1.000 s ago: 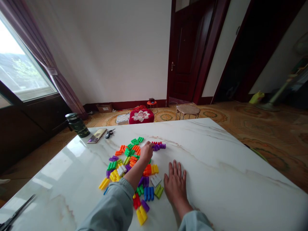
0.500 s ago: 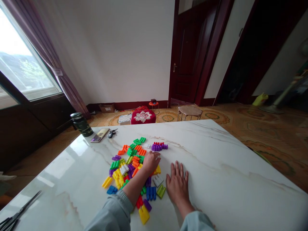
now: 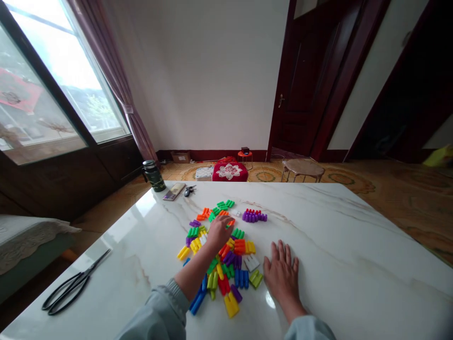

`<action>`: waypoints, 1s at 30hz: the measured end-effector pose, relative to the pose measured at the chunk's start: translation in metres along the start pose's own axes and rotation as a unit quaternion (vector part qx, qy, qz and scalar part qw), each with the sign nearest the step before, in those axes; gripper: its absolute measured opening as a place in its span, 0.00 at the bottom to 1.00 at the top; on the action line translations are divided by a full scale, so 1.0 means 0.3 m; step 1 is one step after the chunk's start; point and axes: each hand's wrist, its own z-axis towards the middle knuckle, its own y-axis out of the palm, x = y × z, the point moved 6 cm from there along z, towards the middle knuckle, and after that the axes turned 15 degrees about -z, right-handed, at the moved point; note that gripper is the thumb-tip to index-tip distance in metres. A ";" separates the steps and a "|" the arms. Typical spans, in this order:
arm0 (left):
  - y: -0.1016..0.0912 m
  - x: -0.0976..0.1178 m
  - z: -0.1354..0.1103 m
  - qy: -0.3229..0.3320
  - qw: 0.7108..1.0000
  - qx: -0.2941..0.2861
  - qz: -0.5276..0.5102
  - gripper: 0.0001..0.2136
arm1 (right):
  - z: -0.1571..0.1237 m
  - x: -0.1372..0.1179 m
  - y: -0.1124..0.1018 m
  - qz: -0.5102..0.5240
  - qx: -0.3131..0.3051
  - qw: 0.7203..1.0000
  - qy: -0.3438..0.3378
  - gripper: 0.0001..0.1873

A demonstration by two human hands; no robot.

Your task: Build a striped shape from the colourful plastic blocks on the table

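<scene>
The left hand [image 3: 219,231] is down in the heap of coloured plastic blocks [image 3: 241,278] on the marble table [image 3: 354,245], fingers curled about an orange block [image 3: 230,222]; whether it is truly pinched I cannot tell. The right hand [image 3: 282,274] lies flat and empty just beside the heap. Only one short purple-and-red row [image 3: 255,216] looks joined, set apart near the heap. Nearly all the blocks lie loose, so the work seems barely begun.

A white wall [image 3: 212,71] stood behind the marble table [image 3: 354,245]. Daylight came in through a big window [image 3: 53,94] on the left, with a purple curtain [image 3: 116,80] beside it. A dark wooden door [image 3: 304,94] was further right. On the patterned floor [image 3: 389,189] stood a small stool [image 3: 303,166] and a red cushion [image 3: 229,172].
</scene>
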 end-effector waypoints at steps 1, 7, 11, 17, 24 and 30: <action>-0.051 -0.045 -0.008 -0.027 0.999 0.021 0.013 0.15 | -0.001 -0.001 -0.001 -0.005 0.002 1.000 -0.002 0.30; -0.242 -0.289 -0.054 -0.205 0.973 0.084 0.067 0.23 | -0.002 -0.002 -0.001 -0.022 0.015 1.000 -0.003 0.29; -0.243 -0.362 -0.046 -0.265 0.960 0.081 0.041 0.24 | 0.003 -0.002 0.012 -0.017 0.008 1.000 -0.002 0.29; -0.255 -0.368 -0.012 -0.276 0.949 0.144 -0.041 0.16 | 0.002 0.000 0.017 0.000 -0.001 1.000 0.007 0.29; -0.229 -0.214 -0.099 -0.199 0.917 0.248 -0.241 0.23 | 0.001 0.001 0.009 0.018 0.004 1.000 0.006 0.29; -0.060 -0.064 -0.319 -0.211 0.838 0.264 -0.428 0.28 | -0.006 -0.002 0.000 0.020 0.008 1.000 0.007 0.29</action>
